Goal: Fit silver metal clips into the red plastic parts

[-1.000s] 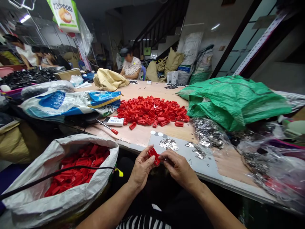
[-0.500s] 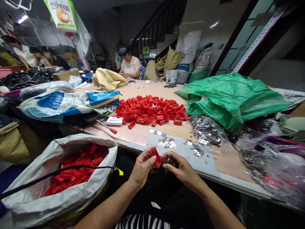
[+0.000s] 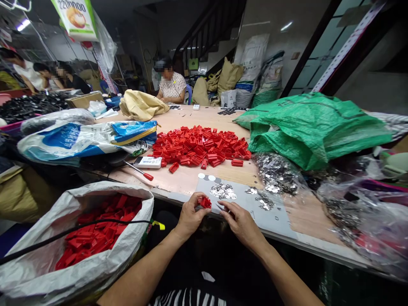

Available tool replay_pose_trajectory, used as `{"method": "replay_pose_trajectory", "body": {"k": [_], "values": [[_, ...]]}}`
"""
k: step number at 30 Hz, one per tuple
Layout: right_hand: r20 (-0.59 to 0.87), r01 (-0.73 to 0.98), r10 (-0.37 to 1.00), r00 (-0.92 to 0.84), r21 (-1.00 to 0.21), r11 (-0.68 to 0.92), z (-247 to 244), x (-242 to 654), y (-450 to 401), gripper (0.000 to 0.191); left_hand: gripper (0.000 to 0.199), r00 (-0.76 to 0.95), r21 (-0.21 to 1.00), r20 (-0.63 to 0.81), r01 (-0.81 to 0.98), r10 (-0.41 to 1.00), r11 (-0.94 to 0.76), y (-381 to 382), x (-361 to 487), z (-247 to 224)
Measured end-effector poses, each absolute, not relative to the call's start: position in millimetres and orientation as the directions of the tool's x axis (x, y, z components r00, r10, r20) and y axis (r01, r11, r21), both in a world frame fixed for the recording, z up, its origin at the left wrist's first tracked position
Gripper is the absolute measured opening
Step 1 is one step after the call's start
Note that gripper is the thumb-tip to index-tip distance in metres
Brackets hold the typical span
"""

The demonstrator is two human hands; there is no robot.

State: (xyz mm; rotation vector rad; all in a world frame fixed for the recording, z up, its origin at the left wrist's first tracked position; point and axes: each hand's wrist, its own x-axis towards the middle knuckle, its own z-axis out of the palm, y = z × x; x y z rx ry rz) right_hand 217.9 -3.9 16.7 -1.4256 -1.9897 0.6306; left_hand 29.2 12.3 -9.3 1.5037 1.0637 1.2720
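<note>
My left hand (image 3: 190, 214) grips a small red plastic housing (image 3: 205, 202) between thumb and fingers, just over the table's front edge. Just to its right, my right hand (image 3: 235, 216) pinches a small thin metal piece (image 3: 219, 207), its tip pointing toward the housing but apart from it. Beyond my hands, small flat metal pieces (image 3: 224, 191) lie heaped on a grey sheet (image 3: 204, 185). Farther back spreads a big pile of red plastic housings (image 3: 200, 146).
On the left, an open white sack (image 3: 127, 263) holds more red housings. A red-handled screwdriver (image 3: 143, 174) lies near a white box-like device (image 3: 149, 162). At right are a green woven sack (image 3: 318, 127) and plastic bags of metal pieces (image 3: 277, 172). A person (image 3: 172, 87) sits across the table.
The red housing has turned in my left hand, so its end now faces right. My right hand has moved slightly away from it, bringing the metal piece into plain view.
</note>
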Motion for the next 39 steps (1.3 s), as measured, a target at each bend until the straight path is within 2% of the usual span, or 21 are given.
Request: {"method": "replay_pose_trajectory", "body": {"k": [2, 4, 13, 22, 30, 39], "values": [[0.187, 0.682, 0.952, -0.241, -0.665, 0.303, 14.3, 217.5, -1.3, 0.026, 0.033, 0.170, 0.932, 0.267, 0.206, 0.949, -0.299, 19.6, 28.6, -12.3], [0.177, 0.690, 0.949, -0.261, -0.653, 0.311, 13.5, 216.8, 1.3, 0.023, 0.035, 0.208, 0.912, 0.266, 0.261, 0.941, -0.316, 24.9, 28.1, -13.9], [0.168, 0.681, 0.919, -0.357, -0.626, 0.379, 11.1, 217.4, 9.5, 0.022, 0.043, 0.275, 0.884, 0.271, 0.309, 0.923, -0.351, 31.7, 26.3, -13.1], [0.177, 0.667, 0.906, -0.385, -0.626, 0.405, 10.4, 219.6, 13.7, 0.022, 0.044, 0.284, 0.879, 0.263, 0.324, 0.922, -0.350, 33.4, 25.5, -9.2], [0.121, 0.692, 0.928, -0.352, -0.634, 0.345, 14.4, 217.7, 14.2, 0.021, 0.044, 0.272, 0.938, 0.212, 0.213, 0.939, -0.274, 34.7, 25.1, -6.5], [0.031, 0.847, 0.957, -0.287, -0.459, 0.269, 25.4, 195.8, 10.1, 0.020, 0.042, 0.275, 0.920, 0.233, 0.248, 0.933, -0.303, 36.1, 26.2, -13.7]]}}
